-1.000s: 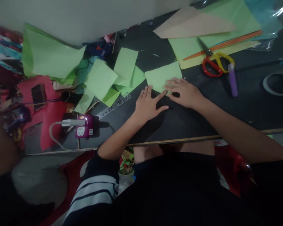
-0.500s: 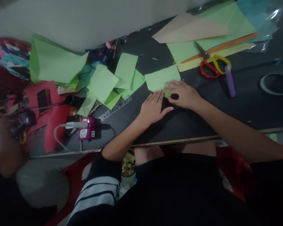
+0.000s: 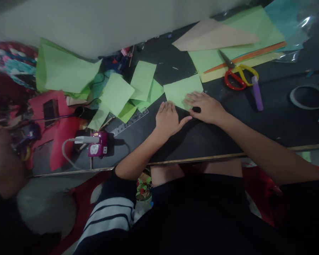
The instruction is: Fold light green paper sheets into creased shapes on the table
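A light green paper piece (image 3: 182, 88) lies flat on the dark table (image 3: 202, 141). My right hand (image 3: 206, 107) rests with spread fingers on the paper's lower right part, its thumb on the table side. My left hand (image 3: 168, 118) lies flat at the paper's lower left edge, thumb stretched toward my right hand. Neither hand grips anything. To the left are more green paper pieces (image 3: 118, 94) and a clear ruler (image 3: 129, 123). Red and yellow scissors (image 3: 235, 76) and a purple-capped tube (image 3: 257, 95) lie to the right.
A purple plug adapter (image 3: 99, 144) with a white cable stands near the front edge. Red sheets (image 3: 65, 131) and clutter fill the left, beside another person's arm (image 3: 9, 163). Large coloured sheets (image 3: 263, 28) lie at the back right; a tape roll (image 3: 294, 97) is far right.
My left hand has slid a little left, away from my right hand, and its thumb is more extended. My right hand stays on the paper. The view has shifted slightly.
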A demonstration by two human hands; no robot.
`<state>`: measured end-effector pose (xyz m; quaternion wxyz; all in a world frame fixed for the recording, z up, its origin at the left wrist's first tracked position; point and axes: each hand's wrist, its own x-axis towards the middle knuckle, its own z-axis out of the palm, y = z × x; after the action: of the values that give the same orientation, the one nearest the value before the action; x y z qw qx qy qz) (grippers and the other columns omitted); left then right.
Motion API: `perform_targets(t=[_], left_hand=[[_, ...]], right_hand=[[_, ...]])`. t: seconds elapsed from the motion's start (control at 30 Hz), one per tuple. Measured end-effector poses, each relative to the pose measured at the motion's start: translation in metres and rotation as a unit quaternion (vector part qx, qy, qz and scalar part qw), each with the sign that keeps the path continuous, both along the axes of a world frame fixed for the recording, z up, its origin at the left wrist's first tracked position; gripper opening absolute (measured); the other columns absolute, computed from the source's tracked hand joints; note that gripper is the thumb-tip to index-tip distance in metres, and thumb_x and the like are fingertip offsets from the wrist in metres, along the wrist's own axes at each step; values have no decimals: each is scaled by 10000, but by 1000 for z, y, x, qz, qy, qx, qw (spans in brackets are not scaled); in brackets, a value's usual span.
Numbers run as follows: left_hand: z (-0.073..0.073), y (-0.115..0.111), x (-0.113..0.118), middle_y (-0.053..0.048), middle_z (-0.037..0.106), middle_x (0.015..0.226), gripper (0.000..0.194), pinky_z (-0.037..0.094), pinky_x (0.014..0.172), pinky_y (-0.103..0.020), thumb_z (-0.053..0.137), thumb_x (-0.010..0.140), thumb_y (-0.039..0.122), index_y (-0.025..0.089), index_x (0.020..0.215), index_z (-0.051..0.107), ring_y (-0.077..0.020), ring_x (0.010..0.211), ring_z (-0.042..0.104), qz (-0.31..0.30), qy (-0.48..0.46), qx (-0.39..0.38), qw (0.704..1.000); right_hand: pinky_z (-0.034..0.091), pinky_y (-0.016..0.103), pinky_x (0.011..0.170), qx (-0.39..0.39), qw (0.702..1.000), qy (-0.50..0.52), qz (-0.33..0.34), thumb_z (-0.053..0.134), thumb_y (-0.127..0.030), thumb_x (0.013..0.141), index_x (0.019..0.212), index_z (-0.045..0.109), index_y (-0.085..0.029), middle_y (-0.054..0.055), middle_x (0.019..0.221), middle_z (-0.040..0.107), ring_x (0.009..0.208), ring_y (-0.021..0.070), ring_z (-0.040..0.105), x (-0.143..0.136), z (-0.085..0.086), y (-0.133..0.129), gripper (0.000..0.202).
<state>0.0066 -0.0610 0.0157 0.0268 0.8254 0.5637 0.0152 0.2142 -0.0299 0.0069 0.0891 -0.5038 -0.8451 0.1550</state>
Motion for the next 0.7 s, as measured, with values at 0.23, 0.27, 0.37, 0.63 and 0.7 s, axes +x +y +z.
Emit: perform_targets(t=[0.23, 0.27, 0.37, 0.63, 0.7], left_hand=[[-3, 8, -4, -276, 517, 1673, 922, 388, 1345, -525, 283, 1088, 741, 23, 1622, 508, -372, 1600, 499, -107, -57, 43, 992], [-4, 10, -3, -267, 517, 1677, 894, 415, 1332, -505, 288, 1097, 722, 36, 1630, 500, -354, 1600, 503, -159, -61, 34, 985], [-9, 12, 3, -281, 547, 1647, 838, 500, 1271, -463, 274, 1126, 659, 13, 1594, 530, -328, 1567, 549, -256, -57, 4, 965], [-8, 13, 2, -249, 688, 1515, 742, 532, 1240, -379, 352, 1145, 589, 3, 1505, 630, -274, 1508, 618, -265, -59, 13, 962], [-8, 13, 2, -243, 687, 1518, 747, 534, 1236, -375, 350, 1143, 598, 7, 1493, 644, -274, 1499, 627, -263, -59, 15, 963]], right_hand=[[365, 636, 1336, 11, 1000, 15, 7, 541, -343, 1032, 1523, 686, -298, 35, 1684, 554, 1608, 336, 472, 2, -2, 0, 514], [361, 655, 1332, 11, 1000, 24, 13, 532, -330, 1029, 1528, 683, -278, 51, 1678, 559, 1603, 347, 478, 3, -2, 1, 524], [337, 700, 1327, 1, 999, 45, 29, 457, -229, 1014, 1586, 624, -237, 72, 1680, 547, 1606, 353, 470, 7, -3, 3, 596], [283, 616, 1375, -18, 997, 80, 11, 373, -151, 965, 1645, 547, -257, 15, 1711, 507, 1631, 258, 433, 25, 4, 7, 710], [274, 622, 1377, 8, 996, 84, 18, 388, -178, 973, 1625, 574, -250, 21, 1701, 520, 1625, 265, 444, 30, 5, -1, 682]])
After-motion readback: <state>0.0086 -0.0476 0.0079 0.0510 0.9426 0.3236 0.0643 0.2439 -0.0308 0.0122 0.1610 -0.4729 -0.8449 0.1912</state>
